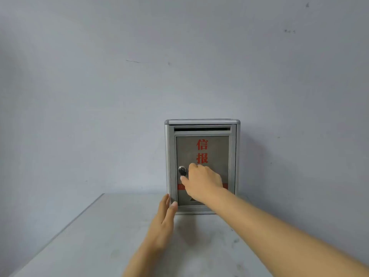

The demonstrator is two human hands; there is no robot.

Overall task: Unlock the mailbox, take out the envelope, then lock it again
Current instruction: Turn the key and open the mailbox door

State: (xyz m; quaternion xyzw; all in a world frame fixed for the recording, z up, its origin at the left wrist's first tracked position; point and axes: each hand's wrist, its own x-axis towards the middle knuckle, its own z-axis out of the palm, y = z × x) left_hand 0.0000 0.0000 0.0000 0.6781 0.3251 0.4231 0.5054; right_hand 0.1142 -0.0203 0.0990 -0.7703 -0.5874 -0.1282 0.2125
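Note:
A grey metal mailbox (202, 128) with red characters on its door stands upright on the table against the wall, door closed. A round lock (181, 169) sits on the door's left side, with a black-headed key (183, 173) in it. My right hand (201, 182) reaches to the lock with its fingers curled, the thumb tip under the key head and the index finger just to its right. My left hand (163, 220) lies flat and open, fingertips against the mailbox's lower left corner. No envelope is in sight.
The mailbox stands at the back of a pale grey table (95, 242), whose left edge runs diagonally toward me. A plain grey wall (139, 76) rises right behind it. A letter slot (201, 129) runs across the top of the door.

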